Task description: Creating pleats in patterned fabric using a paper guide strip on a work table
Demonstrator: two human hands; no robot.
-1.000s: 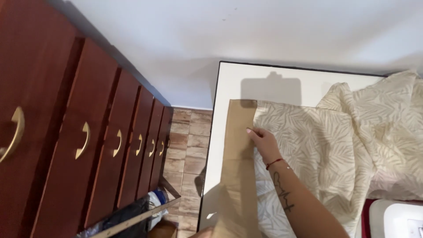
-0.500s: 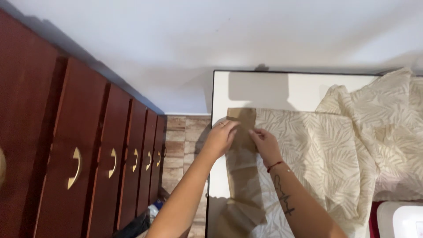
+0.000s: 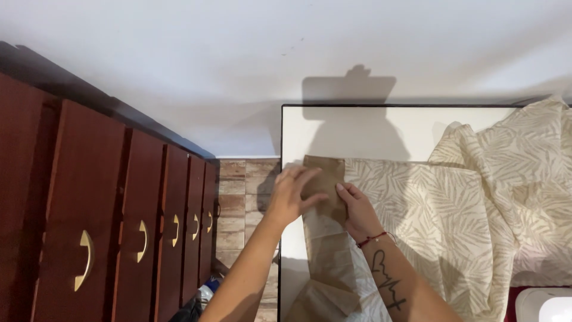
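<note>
One dark red wooden cabinet (image 3: 107,220) with five curved brass handles in view fills the left. One white surface (image 3: 363,128) with a dark rim carries a single large cream fabric (image 3: 476,203) printed with pale leaves, bunched toward the right. One strip of brown paper (image 3: 326,238) lies along the fabric's left edge, creased and running toward the viewer. Two hands press flat on its far end: the left hand (image 3: 293,194) and the right hand (image 3: 357,210), fingers spread, side by side, gripping nothing. A white machine corner (image 3: 545,305) shows at bottom right.
</note>
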